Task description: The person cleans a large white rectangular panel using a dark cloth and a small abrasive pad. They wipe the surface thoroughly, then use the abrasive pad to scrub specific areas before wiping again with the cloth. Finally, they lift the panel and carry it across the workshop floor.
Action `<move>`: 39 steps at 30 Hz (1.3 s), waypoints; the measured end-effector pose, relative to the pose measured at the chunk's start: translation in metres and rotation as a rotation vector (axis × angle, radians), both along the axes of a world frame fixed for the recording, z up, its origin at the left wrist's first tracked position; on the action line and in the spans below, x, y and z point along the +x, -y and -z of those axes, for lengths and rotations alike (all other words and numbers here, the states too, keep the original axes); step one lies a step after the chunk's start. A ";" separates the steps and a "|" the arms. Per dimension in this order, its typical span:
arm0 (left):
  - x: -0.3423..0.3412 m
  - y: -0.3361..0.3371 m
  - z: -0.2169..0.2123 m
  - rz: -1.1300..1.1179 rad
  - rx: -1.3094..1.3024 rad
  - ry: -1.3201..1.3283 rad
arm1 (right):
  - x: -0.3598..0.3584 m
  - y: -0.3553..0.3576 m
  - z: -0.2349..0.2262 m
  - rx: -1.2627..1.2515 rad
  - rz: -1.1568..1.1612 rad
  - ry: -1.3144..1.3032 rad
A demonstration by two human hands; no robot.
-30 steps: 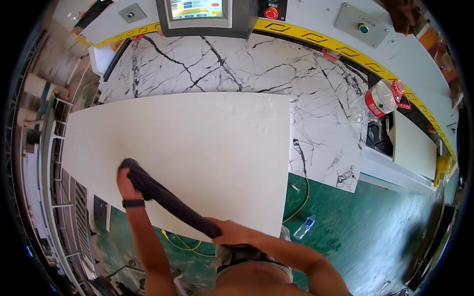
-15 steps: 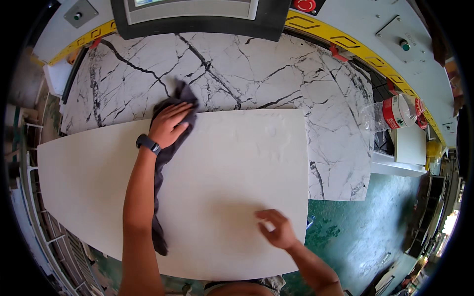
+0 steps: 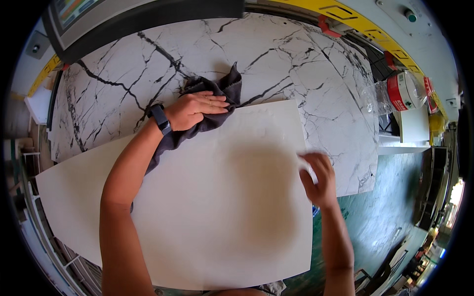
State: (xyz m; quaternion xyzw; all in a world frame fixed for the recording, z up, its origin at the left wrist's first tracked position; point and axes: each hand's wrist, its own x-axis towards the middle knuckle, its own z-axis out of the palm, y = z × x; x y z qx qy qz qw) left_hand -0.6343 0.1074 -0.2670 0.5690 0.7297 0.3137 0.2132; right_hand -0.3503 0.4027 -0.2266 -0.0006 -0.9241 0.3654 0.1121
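A dark grey cloth (image 3: 231,88) lies bunched across the far edge of a large white panel (image 3: 197,232). My left hand (image 3: 200,109) presses down on it, fingers stretched along the fabric, a dark band on the wrist. The cloth's tail trails toward me, partly hidden under my left forearm. Over the panel's right edge hovers my right hand (image 3: 320,180), holding nothing, its fingers apart and a little blurred. The panel's surface shows faint wet-looking marks near its far right corner.
Beneath the panel is a white marble-patterned board (image 3: 335,123) with black veins. A dark-framed screen (image 3: 148,24) overhangs the far left. On the right lies a clear plastic bottle (image 3: 402,91) with a red label, beside a yellow-striped machine rail (image 3: 370,34).
My left hand has slid the cloth rightward along the panel's far edge. My right hand has moved up and right to the panel's right edge. The view has turned slightly.
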 end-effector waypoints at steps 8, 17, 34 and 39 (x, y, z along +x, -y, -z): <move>-0.006 -0.036 0.003 0.099 0.051 -0.027 | -0.211 -0.002 0.041 0.097 -0.410 0.122; -0.005 -0.024 -0.007 0.134 0.073 0.049 | -0.218 -0.010 0.050 0.218 -0.402 -0.118; 0.016 -0.029 -0.007 0.030 0.150 -0.108 | -0.200 -0.004 0.034 0.106 -0.528 0.022; 0.026 -0.032 -0.010 0.050 0.204 -0.198 | -0.191 -0.002 0.022 0.149 -0.528 0.027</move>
